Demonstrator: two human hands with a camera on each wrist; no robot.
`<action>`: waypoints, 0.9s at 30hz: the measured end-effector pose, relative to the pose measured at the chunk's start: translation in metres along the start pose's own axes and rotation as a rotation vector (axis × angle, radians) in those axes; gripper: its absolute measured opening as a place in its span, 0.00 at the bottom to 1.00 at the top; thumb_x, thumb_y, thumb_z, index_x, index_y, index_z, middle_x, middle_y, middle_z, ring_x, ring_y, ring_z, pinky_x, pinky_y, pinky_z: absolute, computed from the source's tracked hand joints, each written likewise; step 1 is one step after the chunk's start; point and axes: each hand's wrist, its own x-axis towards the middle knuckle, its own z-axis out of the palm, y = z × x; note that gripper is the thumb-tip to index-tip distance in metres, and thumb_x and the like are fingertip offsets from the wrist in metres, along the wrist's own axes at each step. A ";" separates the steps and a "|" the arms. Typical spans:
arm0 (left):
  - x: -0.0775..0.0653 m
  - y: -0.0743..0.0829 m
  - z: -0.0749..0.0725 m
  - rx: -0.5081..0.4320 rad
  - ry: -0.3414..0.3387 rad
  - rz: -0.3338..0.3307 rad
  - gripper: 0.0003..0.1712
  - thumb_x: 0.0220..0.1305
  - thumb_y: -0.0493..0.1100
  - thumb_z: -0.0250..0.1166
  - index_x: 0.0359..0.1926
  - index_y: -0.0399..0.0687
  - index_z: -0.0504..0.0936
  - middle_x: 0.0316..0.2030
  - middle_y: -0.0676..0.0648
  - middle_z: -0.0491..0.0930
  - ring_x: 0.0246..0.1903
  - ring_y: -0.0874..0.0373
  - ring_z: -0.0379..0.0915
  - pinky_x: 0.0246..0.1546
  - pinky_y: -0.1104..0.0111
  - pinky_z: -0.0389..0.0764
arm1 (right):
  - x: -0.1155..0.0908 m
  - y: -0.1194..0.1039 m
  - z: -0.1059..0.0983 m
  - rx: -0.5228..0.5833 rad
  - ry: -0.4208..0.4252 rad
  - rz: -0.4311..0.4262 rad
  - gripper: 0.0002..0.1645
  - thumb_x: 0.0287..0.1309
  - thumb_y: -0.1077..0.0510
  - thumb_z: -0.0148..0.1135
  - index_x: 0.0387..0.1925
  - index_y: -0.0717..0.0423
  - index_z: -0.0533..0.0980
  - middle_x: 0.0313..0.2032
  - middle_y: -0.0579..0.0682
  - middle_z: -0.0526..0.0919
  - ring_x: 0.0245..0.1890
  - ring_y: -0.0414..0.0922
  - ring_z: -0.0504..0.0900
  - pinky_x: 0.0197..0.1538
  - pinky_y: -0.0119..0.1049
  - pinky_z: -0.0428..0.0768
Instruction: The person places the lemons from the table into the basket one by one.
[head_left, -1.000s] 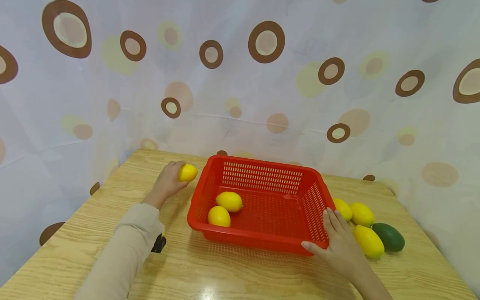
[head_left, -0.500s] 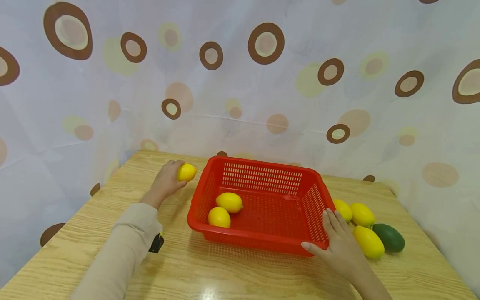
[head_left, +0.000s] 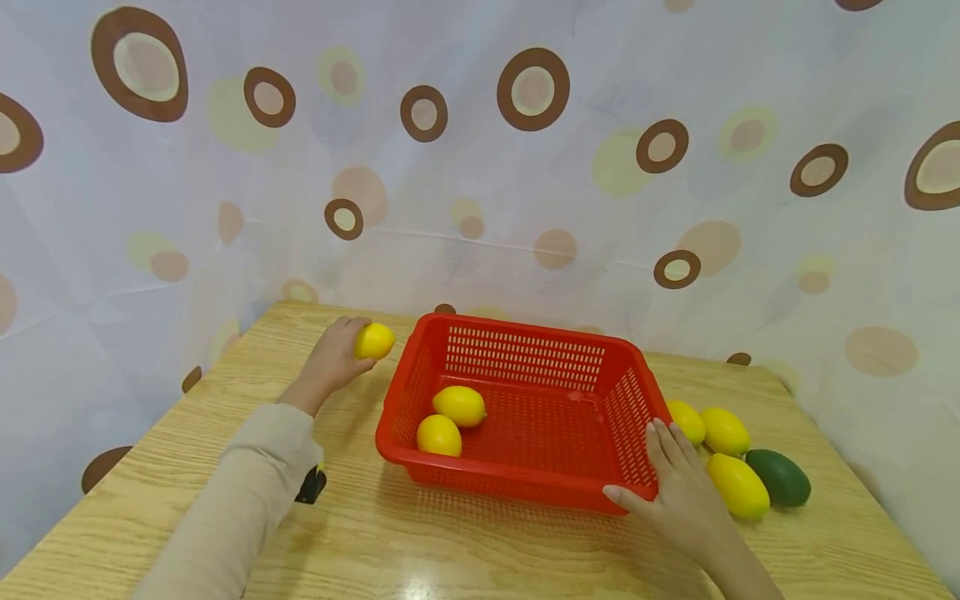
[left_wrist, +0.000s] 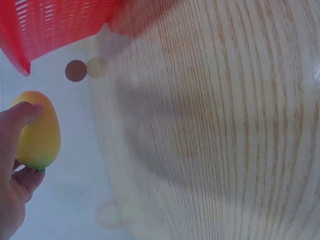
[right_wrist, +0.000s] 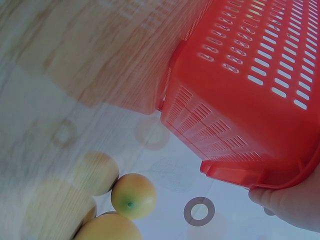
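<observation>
My left hand (head_left: 333,357) grips a yellow lemon (head_left: 375,341) just left of the red plastic basket (head_left: 517,479). In the left wrist view the fingers and thumb wrap the lemon (left_wrist: 42,135), its green tip pointing away from the basket. Two more lemons lie inside the basket at its left end, one lemon (head_left: 460,406) behind the other lemon (head_left: 438,436). My right hand (head_left: 686,492) rests on the basket's near right corner, fingers straight over the right rim and thumb along the front rim.
Right of the basket lie several yellow fruits, among them a lemon (head_left: 725,431) and a larger yellow fruit (head_left: 738,486), beside a dark green fruit (head_left: 777,477). A small black device (head_left: 311,484) shows at the left wrist. A patterned curtain (head_left: 480,167) hangs behind the wooden table (head_left: 420,550).
My left forearm has shifted slightly to the left, while the lemon stays in my grip at nearly the same spot. The basket and right hand look unmoved.
</observation>
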 end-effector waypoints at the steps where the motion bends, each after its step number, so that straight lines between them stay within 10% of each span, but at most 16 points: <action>1: 0.000 0.000 0.000 -0.001 0.003 0.002 0.31 0.49 0.34 0.66 0.55 0.27 0.68 0.49 0.28 0.71 0.46 0.35 0.70 0.50 0.46 0.73 | 0.000 0.000 0.000 0.000 0.001 0.000 0.62 0.49 0.30 0.57 0.67 0.73 0.50 0.68 0.70 0.51 0.68 0.66 0.47 0.63 0.69 0.52; 27: 0.003 0.012 -0.013 -0.013 0.010 0.044 0.31 0.50 0.35 0.67 0.56 0.30 0.68 0.49 0.30 0.71 0.45 0.38 0.70 0.50 0.48 0.73 | 0.000 0.000 -0.001 -0.004 -0.001 0.004 0.61 0.50 0.30 0.57 0.67 0.73 0.50 0.68 0.70 0.50 0.68 0.66 0.47 0.63 0.69 0.52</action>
